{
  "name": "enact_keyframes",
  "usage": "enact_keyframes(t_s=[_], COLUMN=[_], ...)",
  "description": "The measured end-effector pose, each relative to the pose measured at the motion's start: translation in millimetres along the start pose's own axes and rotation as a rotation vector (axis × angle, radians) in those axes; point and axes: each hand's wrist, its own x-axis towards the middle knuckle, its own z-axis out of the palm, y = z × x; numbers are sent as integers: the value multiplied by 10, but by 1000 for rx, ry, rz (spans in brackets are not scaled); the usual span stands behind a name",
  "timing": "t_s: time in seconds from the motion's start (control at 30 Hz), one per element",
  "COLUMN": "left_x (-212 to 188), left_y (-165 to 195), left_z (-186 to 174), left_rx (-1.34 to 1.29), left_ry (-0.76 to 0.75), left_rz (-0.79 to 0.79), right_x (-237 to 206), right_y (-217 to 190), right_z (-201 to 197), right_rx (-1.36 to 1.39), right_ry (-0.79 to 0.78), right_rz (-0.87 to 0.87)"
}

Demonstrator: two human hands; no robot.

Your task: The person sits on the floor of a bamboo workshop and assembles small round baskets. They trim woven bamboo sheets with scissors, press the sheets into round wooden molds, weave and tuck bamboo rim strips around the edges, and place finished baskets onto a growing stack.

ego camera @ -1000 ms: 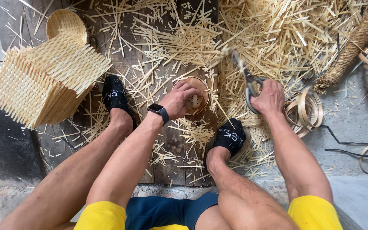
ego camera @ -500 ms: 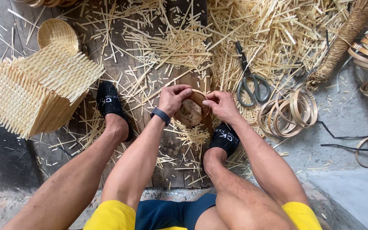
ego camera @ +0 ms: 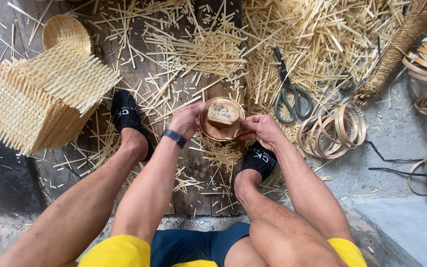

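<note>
Both hands' fingers grip the round basket (ego camera: 222,120): left hand (ego camera: 187,120), right hand (ego camera: 262,131). Scissors (ego camera: 288,92) lie right of it.

Plank floor (ego camera: 139,74), strewn bamboo slivers (ego camera: 322,34), scissors (ego camera: 288,89), coiled strips (ego camera: 334,129), woven basket (ego camera: 45,99)

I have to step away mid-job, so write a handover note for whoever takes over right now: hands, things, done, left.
Left hand and right hand both grip the small round basket between the feet, a pale block inside it.
Scissors lie on the floor right of it, untouched, beside the bamboo rings.
Woven stack and a second round basket sit far left.
Done: cut strips litter the boards.
Left: the held basket has no ring fitted yet.
</note>
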Motion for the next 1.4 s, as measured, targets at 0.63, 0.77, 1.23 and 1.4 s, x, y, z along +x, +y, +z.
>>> enact_keyframes(t_s=[0.63,0.77,1.23,1.4], left_x=[-279,-311,-835,-647], left_y=[-752,-906,-220,-162], left_z=[-60,143,510,587], left_rx=[-180,-194,519,630], left_ry=[87,188,8,71], left_rz=[7,37,761,779], right_x=[38,126,-250,-126], right_y=[492,653,40,68], right_z=[261,322,648,572], right_rx=[-28,-109,-813,-930], right_ry=[206,324,303,345], right_rz=[-12,-99,-355,-443])
